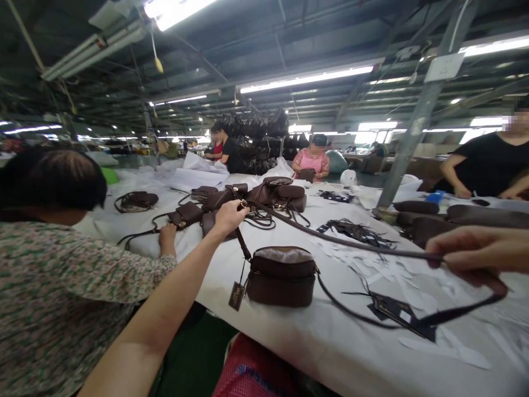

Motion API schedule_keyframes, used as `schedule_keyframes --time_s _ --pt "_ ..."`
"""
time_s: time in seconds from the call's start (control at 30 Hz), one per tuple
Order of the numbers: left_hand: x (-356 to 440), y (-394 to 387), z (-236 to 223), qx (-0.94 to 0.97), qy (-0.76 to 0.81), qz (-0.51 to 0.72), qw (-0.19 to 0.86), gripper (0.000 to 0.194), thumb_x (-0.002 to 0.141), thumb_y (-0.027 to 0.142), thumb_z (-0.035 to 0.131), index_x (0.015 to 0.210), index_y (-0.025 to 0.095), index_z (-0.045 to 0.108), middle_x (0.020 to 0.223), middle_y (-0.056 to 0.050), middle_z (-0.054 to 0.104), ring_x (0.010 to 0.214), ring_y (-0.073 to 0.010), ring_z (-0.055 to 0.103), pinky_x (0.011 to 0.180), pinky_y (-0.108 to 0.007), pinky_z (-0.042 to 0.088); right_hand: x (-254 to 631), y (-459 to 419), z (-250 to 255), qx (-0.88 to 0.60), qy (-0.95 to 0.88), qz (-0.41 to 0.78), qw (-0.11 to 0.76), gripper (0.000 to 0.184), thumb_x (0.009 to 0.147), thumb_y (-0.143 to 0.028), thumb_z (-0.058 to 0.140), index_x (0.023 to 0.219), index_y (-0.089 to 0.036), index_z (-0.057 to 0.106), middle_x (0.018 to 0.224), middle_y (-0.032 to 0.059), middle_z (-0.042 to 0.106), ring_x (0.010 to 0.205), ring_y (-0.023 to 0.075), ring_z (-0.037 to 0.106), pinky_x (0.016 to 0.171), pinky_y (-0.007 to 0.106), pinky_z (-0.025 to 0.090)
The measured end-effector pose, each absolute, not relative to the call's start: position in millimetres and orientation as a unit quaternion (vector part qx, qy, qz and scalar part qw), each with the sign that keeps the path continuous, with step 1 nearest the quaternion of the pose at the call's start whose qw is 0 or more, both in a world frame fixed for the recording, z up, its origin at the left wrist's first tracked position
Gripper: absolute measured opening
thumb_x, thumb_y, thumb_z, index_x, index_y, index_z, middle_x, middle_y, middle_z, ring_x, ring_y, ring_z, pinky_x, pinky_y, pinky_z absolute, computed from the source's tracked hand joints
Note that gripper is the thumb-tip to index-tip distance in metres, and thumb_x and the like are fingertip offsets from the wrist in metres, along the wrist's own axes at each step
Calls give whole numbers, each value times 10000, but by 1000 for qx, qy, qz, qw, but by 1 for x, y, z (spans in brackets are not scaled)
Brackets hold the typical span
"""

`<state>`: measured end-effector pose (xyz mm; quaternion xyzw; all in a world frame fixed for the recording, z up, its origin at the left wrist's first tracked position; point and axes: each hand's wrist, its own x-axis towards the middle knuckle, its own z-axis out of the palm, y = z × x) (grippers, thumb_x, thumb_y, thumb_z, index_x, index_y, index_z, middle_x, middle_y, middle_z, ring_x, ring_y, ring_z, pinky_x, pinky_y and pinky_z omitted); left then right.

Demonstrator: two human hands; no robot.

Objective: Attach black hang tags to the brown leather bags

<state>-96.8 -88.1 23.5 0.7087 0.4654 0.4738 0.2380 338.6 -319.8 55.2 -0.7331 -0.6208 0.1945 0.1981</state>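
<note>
A small dark brown handbag (281, 286) stands upright on the white-covered table, its top open with pale lining or stuffing showing. From its left side hangs a black tag (236, 296). My left hand (231, 216) pinches the bag's strap by its buckle, above and left of the bag. Out to the right, my right hand (475, 253) is closed around the same long brown strap (343, 242), which is stretched between both hands. Below my right hand the strap loops back to the bag's right side. Several black tags (400, 314) lie under that loop.
More brown bags (264, 193) are heaped mid-table. A co-worker in a floral top (78, 292) leans in close at left, a hand (167, 240) by a bag. Black tags (355, 231) and white paper scraps lie right. A metal post (417, 121) rises beyond; other people stand around.
</note>
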Motion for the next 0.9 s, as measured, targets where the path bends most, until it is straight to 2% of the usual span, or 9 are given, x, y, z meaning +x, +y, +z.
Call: schedule_keyframes --time_s 0.1,0.17,0.27,0.37,0.43,0.57,0.7,0.8,0.9 --pt "-99 -83 24 681 403 473 388 149 788 239 632 715 166 525 604 -39 633 535 -149 584 553 -240 410 325 -314 26 -715 -564 410 60 289 664 -511 675 811 -262 681 759 154 704 606 172 671 529 293 460" --pt "-100 -85 25 701 374 465 391 153 785 238 633 731 169 508 594 -29 631 479 -139 571 527 -240 412 312 -299 12 -716 -615 326 58 215 642 -384 691 823 -268 681 839 159 720 729 238 697 597 339 515" --pt "-95 -98 29 774 367 429 286 100 787 214 614 734 178 537 562 20 575 444 -118 531 496 -221 373 272 -268 3 -643 -734 179 125 454 687 -423 671 1099 -230 669 1075 164 703 962 315 678 855 478 531" --pt "-84 -117 33 819 363 405 183 54 789 211 599 743 183 592 563 35 536 469 -110 499 522 -224 362 208 -230 11 -550 -783 130 261 651 823 -513 564 1387 -201 473 1424 152 487 1242 305 523 1052 502 404" --pt "-79 -125 35 828 353 401 168 46 775 210 610 743 178 617 585 28 545 509 -113 498 551 -227 370 164 -203 21 -488 -797 122 333 690 860 -537 538 1447 -210 384 1473 135 427 1338 293 413 1101 497 337" --pt "-83 -128 41 824 296 363 318 146 726 256 673 824 149 671 689 -5 612 610 -128 536 597 -230 416 106 -154 38 -426 -790 233 373 583 893 -639 427 1174 -155 590 1096 126 659 1080 250 590 986 431 449" --pt "-102 -123 43 785 246 294 487 215 722 309 678 847 136 692 803 -51 655 697 -142 581 675 -254 462 99 -129 52 -416 -732 414 347 530 779 -688 566 813 -159 568 633 -18 531 588 119 533 646 300 524" --pt "-109 -119 39 809 317 313 384 103 663 245 710 707 164 666 648 -9 591 630 -139 538 586 -229 402 108 -131 68 -409 -753 403 321 424 716 -568 685 758 -168 551 561 -66 434 495 79 412 496 223 420" --pt "-103 -118 35 788 420 417 168 155 634 183 725 599 189 574 553 12 489 646 -159 523 562 -230 326 107 -150 85 -427 -831 216 285 242 753 -394 647 730 -166 571 574 -46 482 515 83 416 490 209 324"
